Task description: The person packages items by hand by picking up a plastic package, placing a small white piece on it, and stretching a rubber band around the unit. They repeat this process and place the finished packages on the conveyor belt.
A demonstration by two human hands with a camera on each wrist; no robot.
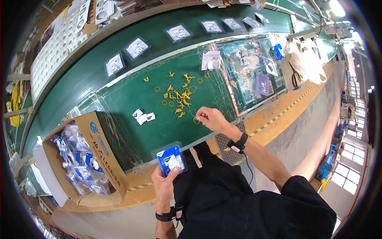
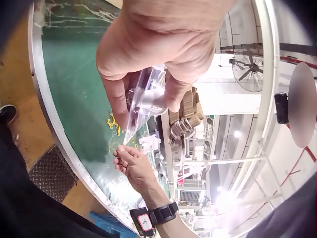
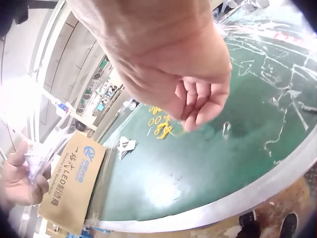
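My left hand (image 1: 163, 185) grips a clear blister pack (image 1: 170, 157) with a blue card and a white round part inside, its thumb on the front. In the left wrist view the pack (image 2: 141, 101) is edge-on between thumb and fingers. Over the green table near its front edge, my right hand (image 1: 213, 119) pinches a thin yellow ring (image 1: 196, 120) between thumb and fingertips. Beyond it lie several yellow twisted pieces (image 1: 185, 95) and loose yellow rings (image 1: 157, 89). Small white folded pieces (image 1: 143, 117) lie to their left.
An open cardboard box (image 1: 105, 153) full of packs stands at the left. Several blister packs (image 1: 178, 33) lie in a row along the far green strip. Another pack (image 1: 211, 60) stands at the back, next to a worn board (image 1: 234, 95) on the right.
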